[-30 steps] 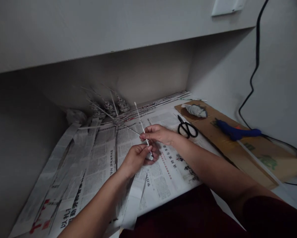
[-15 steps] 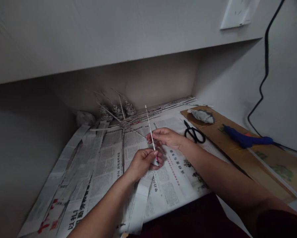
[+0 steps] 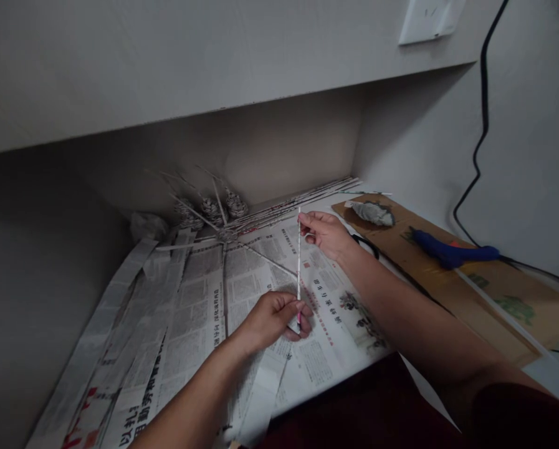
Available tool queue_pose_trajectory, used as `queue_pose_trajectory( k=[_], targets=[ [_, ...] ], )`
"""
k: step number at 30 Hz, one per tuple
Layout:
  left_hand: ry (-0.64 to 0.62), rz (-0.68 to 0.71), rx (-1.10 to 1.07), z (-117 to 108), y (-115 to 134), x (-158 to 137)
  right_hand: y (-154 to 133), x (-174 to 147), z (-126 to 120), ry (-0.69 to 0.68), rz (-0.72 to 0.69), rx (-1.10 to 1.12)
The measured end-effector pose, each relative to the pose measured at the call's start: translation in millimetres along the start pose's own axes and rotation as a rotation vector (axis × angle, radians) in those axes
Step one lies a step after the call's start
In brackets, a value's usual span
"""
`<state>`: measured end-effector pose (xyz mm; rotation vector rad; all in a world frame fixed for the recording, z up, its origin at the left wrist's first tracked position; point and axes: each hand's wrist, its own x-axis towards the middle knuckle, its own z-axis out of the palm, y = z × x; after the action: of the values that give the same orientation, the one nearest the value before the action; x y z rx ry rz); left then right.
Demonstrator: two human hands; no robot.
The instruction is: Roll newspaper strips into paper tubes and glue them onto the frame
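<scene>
paper stick (image 3: 299, 259) is over the newspaper (image 3: 246, 287), spanned by both hands. Left hand (image 3: 274, 317) has its grip closed round the low end by the pink bit, right hand (image 3: 324, 234) has a fingertip pinch just under the top. IMO a rolled tube like that would crease easily, so I'd pinch light, pull the ends in line and let the left do the anchoring. A second stick (image 3: 270, 262) slants in from the woven hub (image 3: 227, 234) and meets it partway down, can't tell if they actually touch, so I'd watch for snagging there

Room-wise: decent open newspaper left of the hands. Right is tighter, scissors (image 3: 370, 246) are half hidden behind that forearm, then the cardboard (image 3: 403, 218) edge. Stick bundle (image 3: 302, 199) sits just beyond the top tip, so I'd go easy pushing forward
</scene>
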<state>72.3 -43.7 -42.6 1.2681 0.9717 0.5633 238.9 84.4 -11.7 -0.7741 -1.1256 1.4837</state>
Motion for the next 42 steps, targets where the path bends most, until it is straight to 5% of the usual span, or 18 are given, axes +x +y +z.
queue_pose_trajectory(
  k=[27,35,42],
  targets=[
    [0.046,0.037,-0.103,-3.8,-0.5,3.2,2.1,-7.0,-1.8,-0.260,0.140,-0.072],
    [0.134,0.115,-0.181,-7.7,3.9,3.6,5.9,-17.0,5.0,-0.565,0.270,-0.337],
    [0.160,0.092,-0.162,-7.5,2.4,5.1,20.5,-19.2,19.3,-0.440,0.264,-0.273]
  ],
)
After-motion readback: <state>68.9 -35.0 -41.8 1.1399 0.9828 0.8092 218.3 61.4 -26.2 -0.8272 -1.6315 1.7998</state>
